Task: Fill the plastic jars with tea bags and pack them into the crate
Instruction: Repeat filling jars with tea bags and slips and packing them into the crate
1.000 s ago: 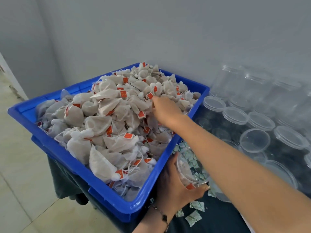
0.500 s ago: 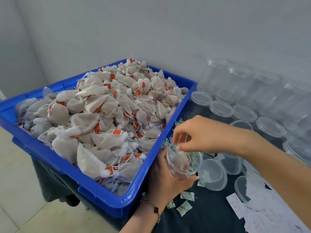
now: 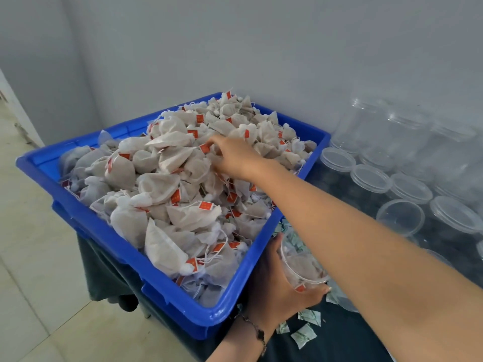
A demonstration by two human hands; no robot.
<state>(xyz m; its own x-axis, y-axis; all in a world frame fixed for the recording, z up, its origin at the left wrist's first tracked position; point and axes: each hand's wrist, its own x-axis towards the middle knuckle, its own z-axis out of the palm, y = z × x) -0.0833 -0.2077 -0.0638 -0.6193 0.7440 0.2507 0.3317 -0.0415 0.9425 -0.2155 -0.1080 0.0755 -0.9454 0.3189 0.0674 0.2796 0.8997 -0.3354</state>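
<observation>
Nearest to us, small green-and-white sachets (image 3: pixel 304 335) lie loose on the dark tabletop (image 3: pixel 339 343), beside our left wrist with its beaded bracelet (image 3: pixel 254 327). Just above them our left hand (image 3: pixel 277 288) grips a clear plastic jar (image 3: pixel 300 259), fingers and thumb curled round its body. We hold the jar tilted, its long axis leaning toward us, so the open mouth points up and back at the camera rather than straight up. A few tea bags sit inside it, with one red tag visible near the rim. The jar is held just off the near right corner of the blue crate (image 3: pixel 198 301), close beside its wall.

The crate takes up the left and middle of the view, one corner pointing at us, and it is heaped with pale tea bags (image 3: pixel 162 184) that carry strings and red tags. Our right arm reaches across it from the lower right. The right hand (image 3: pixel 232 155) rests on the pile toward the far side, fingers bent down into the bags, fingertips pinching at one by a red tag.

To the right, on the same tabletop, stand rows of empty clear jars (image 3: pixel 371 178), upright, with lidded ones nearer and taller open ones behind. A grey wall (image 3: pixel 261 48) closes the back.
</observation>
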